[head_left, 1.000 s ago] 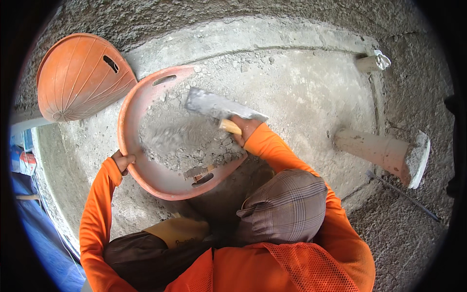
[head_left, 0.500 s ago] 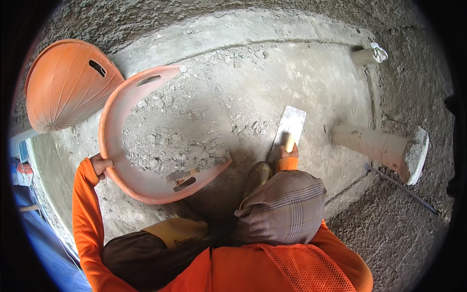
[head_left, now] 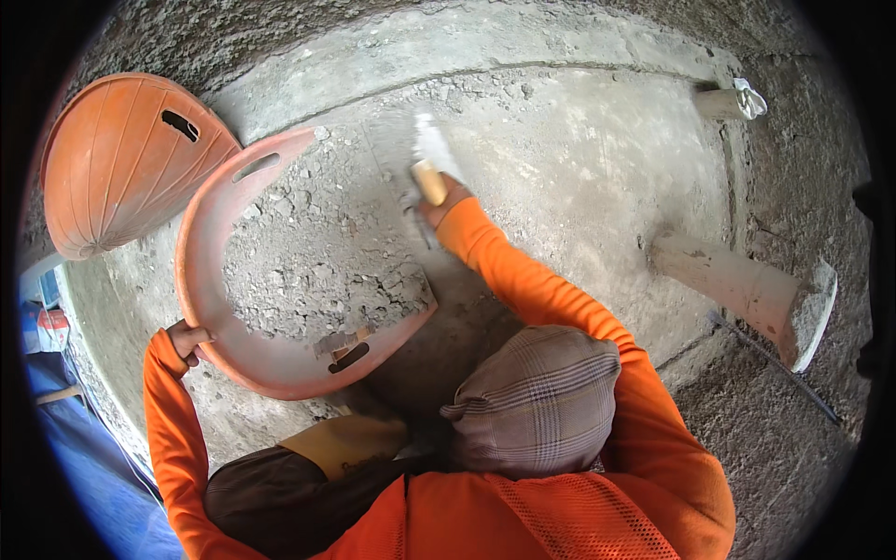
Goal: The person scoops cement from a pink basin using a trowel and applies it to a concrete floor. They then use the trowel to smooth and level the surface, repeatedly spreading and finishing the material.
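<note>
1. Orange sleeves (head_left: 560, 299) run forward from the body to both hands, and a plaid-covered knee (head_left: 532, 401) sits behind the right fingers, well apart from them.
2. The left hand (head_left: 189, 342) is clamped on the rim of an orange tub (head_left: 198, 271), thumb over the edge; this grip matches the frame half a second earlier.
3. Ahead and to the right of the left fingers, grey rubble (head_left: 322, 243) fills the tub, whose open side faces the right hand (head_left: 446, 198). A slotted handhold (head_left: 349, 358) lies to the right of the left fingers.
4. The right fingers are closed around the pale handle of a trowel (head_left: 430, 182). Its blade extends beyond them, blurred, beside the rubble's edge; I cannot tell whether it touches. Half a second ago this hand was back near the knee, over the floor; now it is farther forward and left, the arm stretched out.
5. To the right of the right fingers, well apart, a thick pipe (head_left: 728, 271) lies near a thin rod (head_left: 775, 367).
6. Beyond the left fingers, a second orange tub (head_left: 131, 168) leans beside the first. Beyond the right fingers is a rough wall (head_left: 308, 37).
</note>
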Tool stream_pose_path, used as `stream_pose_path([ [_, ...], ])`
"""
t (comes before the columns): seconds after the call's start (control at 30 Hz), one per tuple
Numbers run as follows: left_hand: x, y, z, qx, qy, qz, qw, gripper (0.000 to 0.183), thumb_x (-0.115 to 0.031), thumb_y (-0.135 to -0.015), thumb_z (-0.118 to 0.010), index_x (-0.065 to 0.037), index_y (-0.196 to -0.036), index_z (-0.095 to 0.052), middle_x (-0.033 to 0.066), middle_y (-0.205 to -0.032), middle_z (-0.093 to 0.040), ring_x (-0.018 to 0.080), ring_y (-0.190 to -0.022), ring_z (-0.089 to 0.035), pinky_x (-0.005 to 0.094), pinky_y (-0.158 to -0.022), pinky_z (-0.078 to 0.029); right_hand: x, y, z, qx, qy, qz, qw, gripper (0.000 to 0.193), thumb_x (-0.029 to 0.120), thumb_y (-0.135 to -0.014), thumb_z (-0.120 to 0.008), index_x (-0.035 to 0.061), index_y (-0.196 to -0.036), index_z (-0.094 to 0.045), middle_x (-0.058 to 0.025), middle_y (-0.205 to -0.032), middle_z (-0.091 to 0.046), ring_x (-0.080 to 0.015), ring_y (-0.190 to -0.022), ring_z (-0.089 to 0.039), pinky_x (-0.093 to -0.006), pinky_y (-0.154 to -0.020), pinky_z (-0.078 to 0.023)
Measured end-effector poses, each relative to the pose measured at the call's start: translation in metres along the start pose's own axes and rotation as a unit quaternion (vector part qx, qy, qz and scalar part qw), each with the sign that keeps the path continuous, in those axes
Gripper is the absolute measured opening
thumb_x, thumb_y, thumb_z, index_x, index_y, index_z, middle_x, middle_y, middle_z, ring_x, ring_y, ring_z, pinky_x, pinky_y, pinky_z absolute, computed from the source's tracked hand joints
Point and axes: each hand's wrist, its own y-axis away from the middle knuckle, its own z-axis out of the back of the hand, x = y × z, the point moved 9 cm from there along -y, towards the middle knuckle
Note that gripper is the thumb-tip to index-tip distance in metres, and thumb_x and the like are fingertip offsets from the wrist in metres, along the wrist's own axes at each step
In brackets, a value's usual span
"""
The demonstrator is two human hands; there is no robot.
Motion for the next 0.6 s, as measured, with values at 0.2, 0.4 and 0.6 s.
stream_pose_path([
  [0.2, 0.020, -0.001, 0.007, -0.014, 0.033, -0.003, 0.999, 0.041, -0.026, -0.083, -0.071, -0.004, -0.118, -0.065, 0.0062, -0.082, -0.070, 0.0114, -0.053, -0.059, 0.0253, -0.037, -0.027, 0.059, 0.056, -0.045, 0.114, 0.204, 0.098, 0.967, 0.053, 0.020, -0.088, -0.067, 0.0126, -0.140, -0.053, -0.0263, -0.108, -0.071, -0.0435, -0.100, -0.069, -0.0504, -0.090, -0.056],
  [0.4, 0.054, 0.006, 0.011, 0.000, 0.071, -0.003, 0.997, 0.046, -0.027, -0.082, -0.072, -0.001, -0.120, -0.065, 0.0088, -0.087, -0.073, 0.0141, -0.054, -0.062, 0.0259, -0.036, -0.032, -0.052, 0.004, 0.139, -0.162, -0.044, 0.000, 0.986, 0.038, 0.017, -0.087, -0.067, 0.0006, -0.121, -0.065, -0.0152, -0.089, -0.071, -0.0223, -0.067, -0.067, -0.0355, -0.063, -0.057],
  [0.6, 0.067, -0.005, 0.028, -0.035, 0.036, 0.011, 0.999, 0.037, -0.026, -0.081, -0.072, -0.003, -0.109, -0.067, 0.0063, -0.077, -0.067, 0.0103, -0.046, -0.047, 0.0273, -0.039, -0.030, -0.158, -0.061, 0.262, -0.314, -0.147, -0.126, 0.929, 0.037, 0.010, -0.084, -0.068, -0.0004, -0.119, -0.063, -0.0083, -0.087, -0.068, -0.0167, -0.067, -0.060, -0.0330, -0.059, -0.051],
])
